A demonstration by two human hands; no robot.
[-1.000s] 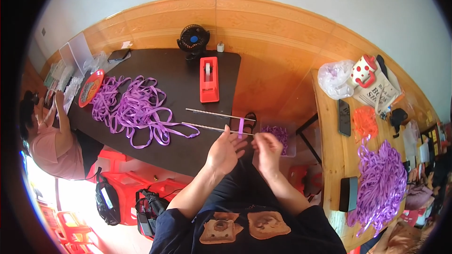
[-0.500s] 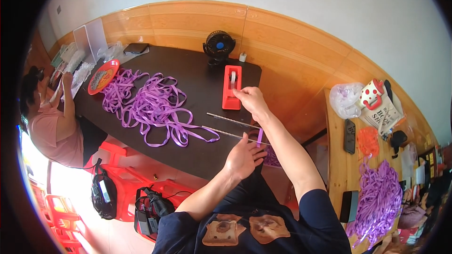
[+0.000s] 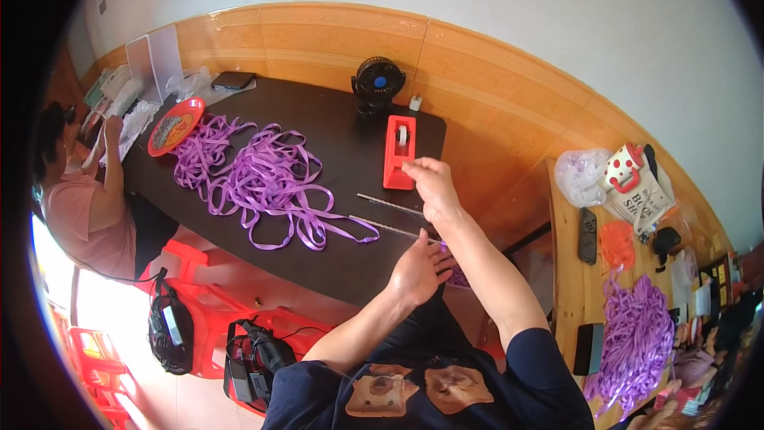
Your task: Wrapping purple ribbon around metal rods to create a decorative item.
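Observation:
My right hand point(image 3: 434, 191) is over the near end of a red tape dispenser point(image 3: 395, 176), its thumb and forefinger pinched together; whatever they hold is too small to make out. My left hand point(image 3: 417, 268) is palm up at the table's near right edge, fingers stretched out and apart. Its thumb is beside one of two thin metal rods point(image 3: 386, 228), which point left over the dark table. Around the rods' right ends a bit of purple ribbon shows, mostly hidden by my hands. A tangled heap of purple ribbon point(image 3: 267, 167) spreads to the left.
Behind the dispenser stands a black fan point(image 3: 377, 82). A red plate point(image 3: 196, 107) with small grey pieces sits far left, near a seated person point(image 3: 87, 215) working with both hands. At right, a wooden table point(image 3: 567, 291) bears more purple ribbon point(image 3: 634, 334). Red stools and black bags are lower left.
My right hand has moved slightly toward the dispenser's near end, its fingertips still pinched. The left hand keeps nearly the same pose, and the whole view has shifted a little.

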